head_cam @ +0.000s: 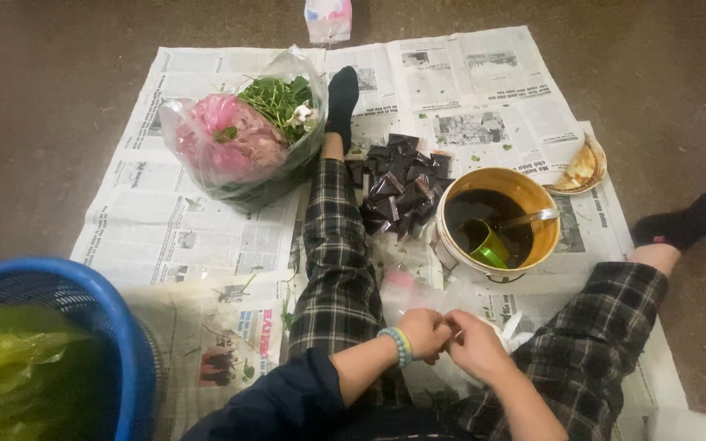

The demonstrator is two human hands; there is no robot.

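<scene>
Both hands are down in the lap, close together between the plaid knees. The left hand (425, 333), with a bead bracelet on the wrist, is curled and pinching something small and clear; the right hand (474, 343) meets it, fingers bent in on the same bit of plastic. It looks like a small clear bag (507, 330), white edges poking out past the right knuckles, but whether anything is in it I cannot tell, the hands cover it.

Just ahead of the hands stands the yellow bucket (546, 237), holding dark liquid, with a green scoop (485, 243) and a metal spoon handle leaning inside. There is plenty left in there by the look of it, so I'd judge the work is far from over.

Left of the bucket, touching the left leg, lies a pile of dark packets (402, 189) on the newspaper (165, 220), a fair heap, so a good part seems done already.

Further left sits a big plastic sack (239, 139) with pink stuff and green leaves, open at the top. A blue basket (116, 327) with a yellow-green bag is at the near left corner. A small dish (582, 167) rests beyond the bucket on the right
</scene>
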